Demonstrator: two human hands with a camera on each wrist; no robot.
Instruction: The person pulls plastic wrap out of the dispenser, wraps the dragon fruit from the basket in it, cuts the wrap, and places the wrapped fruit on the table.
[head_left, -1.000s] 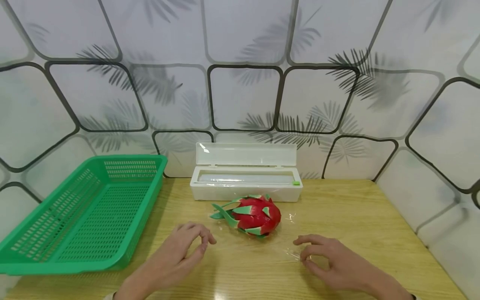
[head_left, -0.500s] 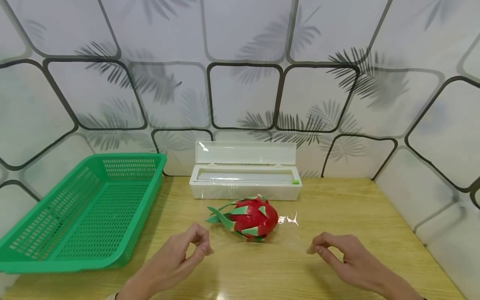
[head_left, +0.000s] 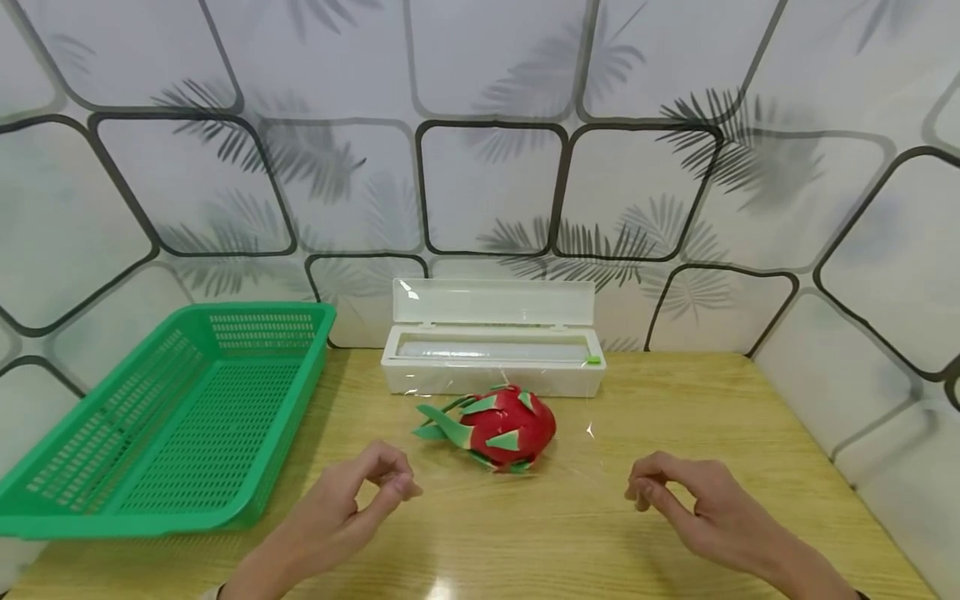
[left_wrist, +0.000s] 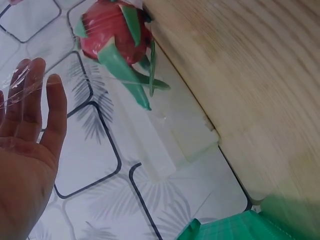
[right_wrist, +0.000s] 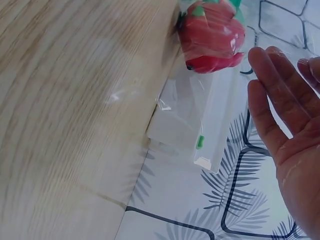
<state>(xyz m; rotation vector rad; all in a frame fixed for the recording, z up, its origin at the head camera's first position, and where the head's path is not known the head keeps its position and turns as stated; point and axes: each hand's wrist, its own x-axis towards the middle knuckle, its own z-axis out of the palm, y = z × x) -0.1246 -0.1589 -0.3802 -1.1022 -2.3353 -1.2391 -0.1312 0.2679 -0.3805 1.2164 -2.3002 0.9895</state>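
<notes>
Two hands are at work here, over one wooden table (head_left: 517,550). The left hand (head_left: 345,504) has its thumb and forefinger brought together, pinching an edge of one sheet of clear film (head_left: 590,430); the right hand (head_left: 708,508) does likewise at the other side. In both wrist views the other fingers show stretched out rather than curled in. Neither hand touches the one dragon fruit (head_left: 510,429), which sits between them and a little farther off, its green tips pointing left. The film shows as thin creases and glints about the fruit; I cannot tell whether it passes over or under.

Just behind the fruit stands one long white box (head_left: 491,380), its one lid (head_left: 493,302) raised, with one pale roll (head_left: 472,350) inside and one small green tab (head_left: 593,360) at its right end. One green basket (head_left: 112,523) stands at the left.
</notes>
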